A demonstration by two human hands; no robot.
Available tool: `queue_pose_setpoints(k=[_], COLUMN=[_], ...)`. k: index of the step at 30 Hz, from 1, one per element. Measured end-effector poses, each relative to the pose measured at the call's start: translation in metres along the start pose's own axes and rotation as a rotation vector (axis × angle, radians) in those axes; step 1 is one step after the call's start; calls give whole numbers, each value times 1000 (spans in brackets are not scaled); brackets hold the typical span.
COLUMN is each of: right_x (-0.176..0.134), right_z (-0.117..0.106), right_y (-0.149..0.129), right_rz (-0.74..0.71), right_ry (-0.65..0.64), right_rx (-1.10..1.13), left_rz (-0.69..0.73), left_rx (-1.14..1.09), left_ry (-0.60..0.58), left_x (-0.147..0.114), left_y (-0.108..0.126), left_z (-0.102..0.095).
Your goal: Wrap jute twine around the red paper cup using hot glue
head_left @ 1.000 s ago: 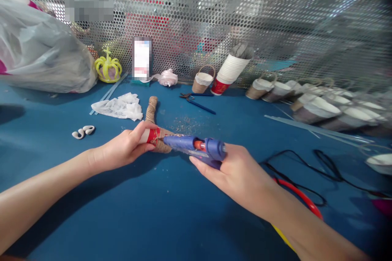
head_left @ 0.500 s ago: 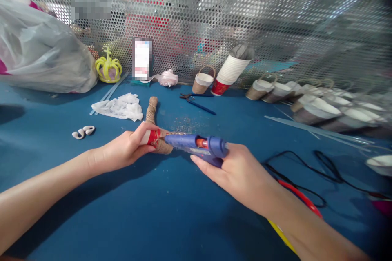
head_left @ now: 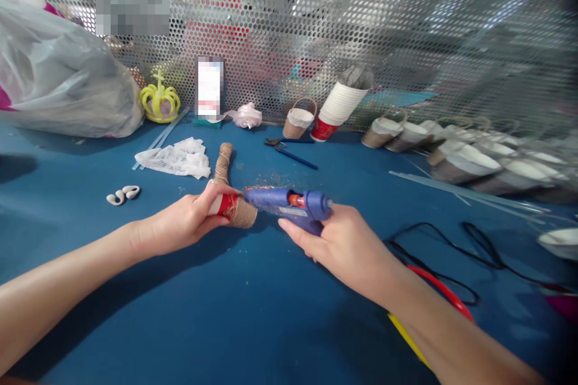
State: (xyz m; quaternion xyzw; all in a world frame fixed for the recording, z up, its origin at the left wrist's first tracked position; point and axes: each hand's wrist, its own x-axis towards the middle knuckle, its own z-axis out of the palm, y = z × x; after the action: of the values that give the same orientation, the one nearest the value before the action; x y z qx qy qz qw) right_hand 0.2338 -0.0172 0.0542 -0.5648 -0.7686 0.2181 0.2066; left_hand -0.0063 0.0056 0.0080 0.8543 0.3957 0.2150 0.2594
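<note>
My left hand [head_left: 192, 219] is closed around a paper cup [head_left: 227, 207], red and white, lying on its side with brown twine [head_left: 244, 214] wound about its right end. In my right hand [head_left: 345, 246] is a blue glue gun [head_left: 289, 204], an orange part showing in its body. Its nozzle points left and meets the far upper side of the cup, at the edge of the twine; whether it touches cannot be made out. Just behind the cup a spool of twine [head_left: 224, 162] leans on the table, its lower end hidden by my left hand.
Blue-handled pliers [head_left: 293, 155] and a crumpled white sheet [head_left: 176, 157] lie beyond my hands. Stacked paper cups [head_left: 339, 105], a small twine basket [head_left: 298, 123] and a phone [head_left: 209, 87] stand by the perforated screen. Several baskets [head_left: 474, 159] and a black cord [head_left: 487, 246] are at right.
The glue gun has shifted slightly up and left, its nozzle going from the cup's twine-wrapped front to its far upper edge. My left hand holds the cup in nearly the same place.
</note>
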Motion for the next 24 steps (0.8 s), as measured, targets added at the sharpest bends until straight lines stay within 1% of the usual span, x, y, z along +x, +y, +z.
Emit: queue_pose_setpoints(k=[7,11,14,19,24], right_x=[2,0,-1,0,0], right_z=[1,-1,-2,-1,-1], right_y=[0,-2,-3,-3,-4], right_rz=[6,32,60,50,78], right_ry=[3,-21,-40,-23,-33], right_rx=[-25,1,11,-8,10], left_rz=[-20,-1,-13,-20,-20], left_rx=[10,-5,-15,15,-27], left_ry=[-2,-3,-20,-7,-3], left_x=[1,1,0,0,1], left_y=[-3,-2,-1,-3,-3], left_z=[2,0,0,1,1])
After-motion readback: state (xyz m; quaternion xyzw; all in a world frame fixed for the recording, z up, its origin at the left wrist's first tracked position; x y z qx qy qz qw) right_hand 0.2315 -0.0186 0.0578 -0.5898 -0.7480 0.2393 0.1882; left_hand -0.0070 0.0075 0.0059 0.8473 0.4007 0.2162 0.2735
